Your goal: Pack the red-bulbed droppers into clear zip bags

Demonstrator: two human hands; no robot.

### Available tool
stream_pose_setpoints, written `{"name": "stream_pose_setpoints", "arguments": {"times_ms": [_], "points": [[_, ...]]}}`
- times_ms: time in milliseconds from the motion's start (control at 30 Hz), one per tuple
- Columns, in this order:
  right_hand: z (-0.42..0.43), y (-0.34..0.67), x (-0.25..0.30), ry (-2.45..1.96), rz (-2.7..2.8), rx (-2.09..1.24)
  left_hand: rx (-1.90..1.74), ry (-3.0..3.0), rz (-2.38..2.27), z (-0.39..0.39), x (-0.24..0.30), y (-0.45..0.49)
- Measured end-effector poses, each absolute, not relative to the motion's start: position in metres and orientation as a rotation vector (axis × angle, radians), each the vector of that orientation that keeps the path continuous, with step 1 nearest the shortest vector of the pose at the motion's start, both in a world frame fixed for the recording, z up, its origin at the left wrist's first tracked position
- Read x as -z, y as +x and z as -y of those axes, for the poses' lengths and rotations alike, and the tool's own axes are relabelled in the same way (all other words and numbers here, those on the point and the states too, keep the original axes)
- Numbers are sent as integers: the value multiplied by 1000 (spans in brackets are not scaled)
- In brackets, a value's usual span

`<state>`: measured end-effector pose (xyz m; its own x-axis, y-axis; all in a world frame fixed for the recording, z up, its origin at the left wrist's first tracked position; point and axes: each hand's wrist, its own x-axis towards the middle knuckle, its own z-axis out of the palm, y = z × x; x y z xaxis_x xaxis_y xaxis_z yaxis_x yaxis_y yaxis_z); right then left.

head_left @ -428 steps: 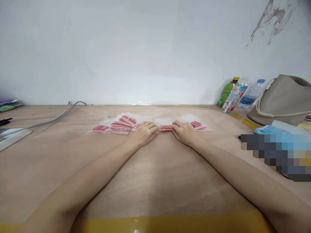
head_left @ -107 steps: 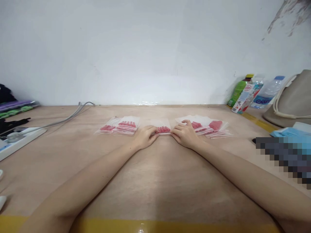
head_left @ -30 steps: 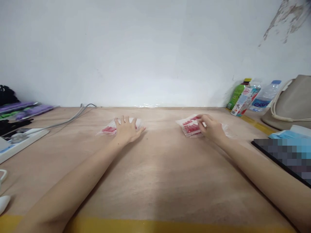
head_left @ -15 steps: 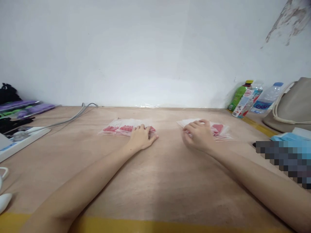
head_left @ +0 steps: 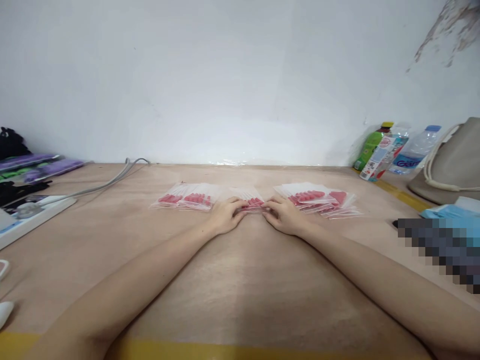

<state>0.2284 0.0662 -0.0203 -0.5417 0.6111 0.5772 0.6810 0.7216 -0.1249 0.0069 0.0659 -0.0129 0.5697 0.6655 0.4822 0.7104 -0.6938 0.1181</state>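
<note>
Between my two hands, flat on the table, is a small clear plastic bag (head_left: 254,202) with red pieces in it. My left hand (head_left: 225,216) grips its left edge, thumb below and fingers above. The right edge is pinched by my right hand (head_left: 287,216). To the left lie more such bags (head_left: 197,199), overlapping, with red pieces showing through. A larger fanned pile of bags (head_left: 313,195) with red pieces lies just beyond my right hand. The fingertips partly cover the ends of the middle bag.
The wooden table (head_left: 210,290) runs back to a white wall. At left are a white power strip (head_left: 41,217), a grey cable (head_left: 101,186) and purple packages (head_left: 56,169). At right stand a green bottle (head_left: 371,147), a carton (head_left: 378,159), a clear bottle (head_left: 414,152) and a beige bag (head_left: 450,160).
My right hand has moved left from the right pile to the middle. My left hand has shifted slightly right. A bag now lies between them, held at both edges.
</note>
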Motion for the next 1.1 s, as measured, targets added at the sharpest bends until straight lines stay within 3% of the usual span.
{"name": "stream_pose_setpoints", "arguments": {"times_ms": [300,533,733,1100], "points": [[-64,230,24,-777,2321,-101,824,-2746,1159,-72,18,4],[-62,232,21,-978,2266,182,908,-2813,1166,-77,20,-2],[-71,234,24,-879,2255,543,905,-2782,1137,-76,21,-3],[-71,227,15,-821,2388,659,782,-2644,838,-70,12,23]]}}
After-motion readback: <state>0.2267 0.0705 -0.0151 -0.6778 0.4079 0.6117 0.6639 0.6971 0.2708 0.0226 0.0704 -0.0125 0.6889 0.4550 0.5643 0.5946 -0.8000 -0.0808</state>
